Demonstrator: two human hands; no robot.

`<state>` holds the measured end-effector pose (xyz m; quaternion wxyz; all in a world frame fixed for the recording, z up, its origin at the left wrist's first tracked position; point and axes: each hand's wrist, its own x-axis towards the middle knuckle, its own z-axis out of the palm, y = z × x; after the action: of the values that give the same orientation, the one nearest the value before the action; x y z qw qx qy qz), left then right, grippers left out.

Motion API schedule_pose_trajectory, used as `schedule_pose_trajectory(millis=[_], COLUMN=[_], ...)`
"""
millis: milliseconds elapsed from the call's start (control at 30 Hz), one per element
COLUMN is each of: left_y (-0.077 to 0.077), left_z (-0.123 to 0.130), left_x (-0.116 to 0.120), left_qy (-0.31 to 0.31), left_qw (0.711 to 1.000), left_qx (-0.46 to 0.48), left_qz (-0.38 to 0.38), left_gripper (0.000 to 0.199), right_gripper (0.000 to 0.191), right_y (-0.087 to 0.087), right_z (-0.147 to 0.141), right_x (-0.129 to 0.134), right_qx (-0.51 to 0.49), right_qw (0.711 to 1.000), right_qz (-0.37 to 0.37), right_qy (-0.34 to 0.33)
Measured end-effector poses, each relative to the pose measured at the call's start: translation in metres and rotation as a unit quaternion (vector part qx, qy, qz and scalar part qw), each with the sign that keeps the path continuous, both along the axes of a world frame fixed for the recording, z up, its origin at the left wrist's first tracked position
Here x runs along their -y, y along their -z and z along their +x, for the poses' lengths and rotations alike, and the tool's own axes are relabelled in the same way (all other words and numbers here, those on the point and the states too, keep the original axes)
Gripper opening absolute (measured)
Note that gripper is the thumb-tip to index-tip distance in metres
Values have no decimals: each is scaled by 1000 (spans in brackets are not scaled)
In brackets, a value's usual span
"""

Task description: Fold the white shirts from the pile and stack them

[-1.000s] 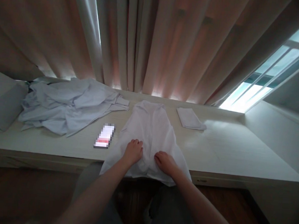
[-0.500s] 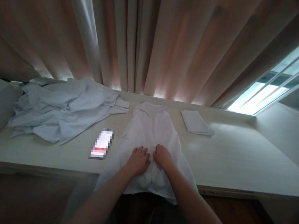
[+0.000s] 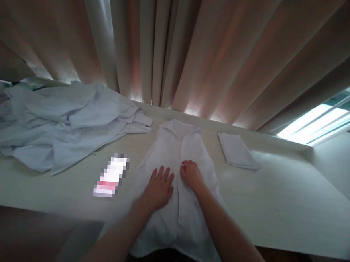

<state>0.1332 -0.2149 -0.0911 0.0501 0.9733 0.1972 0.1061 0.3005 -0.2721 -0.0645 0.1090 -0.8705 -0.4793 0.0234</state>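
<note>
A white collared shirt [image 3: 168, 146] lies front up, its collar at the far end and its lower hem hanging over the near table edge. My left hand [image 3: 159, 187] rests flat on the shirt's left half, fingers spread. Beside the buttoned front strip, my right hand [image 3: 192, 174] has its fingers curled in a pinch on the cloth. The fingertips partly hide what they hold of the strip. Both forearms pass over the lower part of the shirt.
A loose heap of white garments [image 3: 70, 119] covers the left of the pale table [image 3: 278, 202]. A pixelated bright rectangle, phone-like [image 3: 112, 176], lies left of the shirt. To the right is a folded white cloth [image 3: 238, 150]. Curtains [image 3: 222, 50] hang behind, beside a window [image 3: 322, 117].
The view has shifted slightly closer. My left hand has flattened and spread its fingers, moving a little away from the front strip. My right hand has slid slightly up the strip toward the collar.
</note>
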Motion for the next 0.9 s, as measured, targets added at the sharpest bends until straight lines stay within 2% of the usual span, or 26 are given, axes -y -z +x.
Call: schedule_pose_trajectory(millis=[100,200,333,433,567,733,900], left_y=[0,-1,0,0,1,-6,-22], left_z=[1,3,5,5,6,7,-13], left_x=[-1,-3,-4,-3,-1,-12,-30], left_qy=[-1,-1,-4,-4,-2,-5,-121], left_qw=[1000,1000,1000,1000,1000,1000,992], left_qx=[-3,-4,-4,-4,1,-21,-12], left_qz=[-2,-4,-7,-8,-7,-17,28], left_gripper=[49,49,50,49,49,42,42], right_gripper=[45,57,61,60,58,56,58], right_y=[9,29,50,50,37,24,17], right_z=[24,30,28,29,30,29,35], right_x=[-29,-47,-55,-50,-28,26,80], right_qx=[22,8,16,-4,-26,20,59], right_qw=[1000,1000,1000,999,996,995,998], right_qz=[5,-13,1,6,16,12,-9], right_qy=[14,-14,-25,-46,-78,-94,-34])
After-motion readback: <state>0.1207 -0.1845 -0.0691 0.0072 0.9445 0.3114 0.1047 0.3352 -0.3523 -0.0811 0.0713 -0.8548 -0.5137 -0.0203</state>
